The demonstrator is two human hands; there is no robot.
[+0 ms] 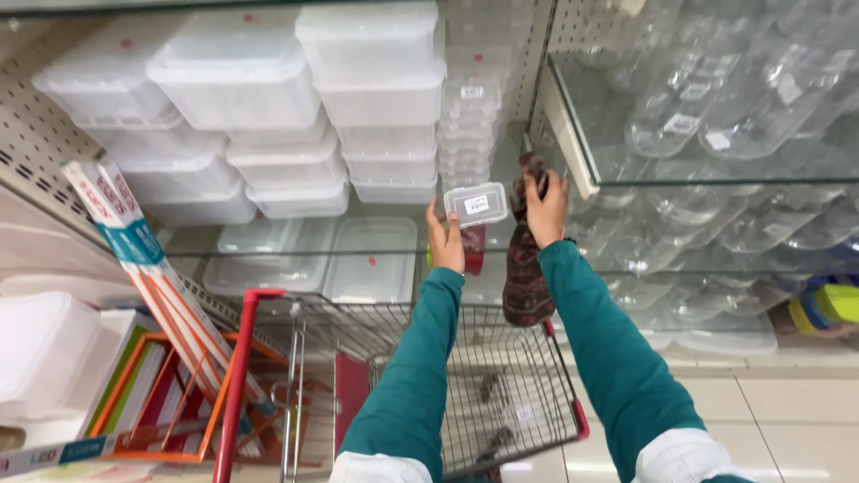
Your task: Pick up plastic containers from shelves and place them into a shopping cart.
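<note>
Overhead, left hand (446,243) grips small clear box (476,205), right hand (546,210) just beside.

Stacked lidded tubs (268,116) fill the back of the glass shelf (268,246), leaving only a narrow open strip along its front edge. A tall stack of small boxes (467,134) blocks the corner. Below, the wire cart (501,385) stands open-topped, with clear room inside its basket.

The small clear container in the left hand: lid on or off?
On: the small clear container, in the left hand, has its flat labelled lid seated flush.
</note>
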